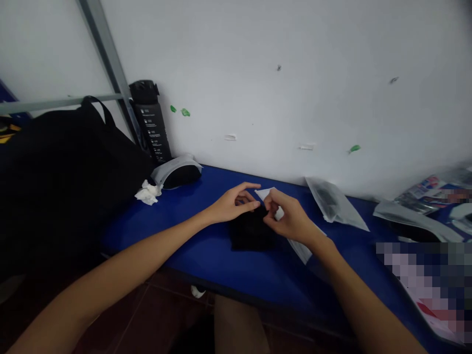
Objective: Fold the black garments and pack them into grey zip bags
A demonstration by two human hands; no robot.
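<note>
A black cloth-like item [250,233] lies on the blue tabletop [221,265] in front of me. Over its far edge is my left hand [238,202], thumb and fingers apart, with nothing visible between them. My right hand [283,214] is closed in a pinch just to the right, at the item's upper right corner. What its fingertips hold is too small to make out. A white piece [264,193] shows behind the fingers, and a translucent bag [301,251] lies partly under my right forearm.
A black bag [66,182], black bottle [155,128], crumpled tissue [148,192] and pouch with a black item [180,173] stand at the left. Rightward lie a translucent zip bag [334,204], another pouch [416,221] and plastic packages [424,194]. A white wall [258,98] rises behind.
</note>
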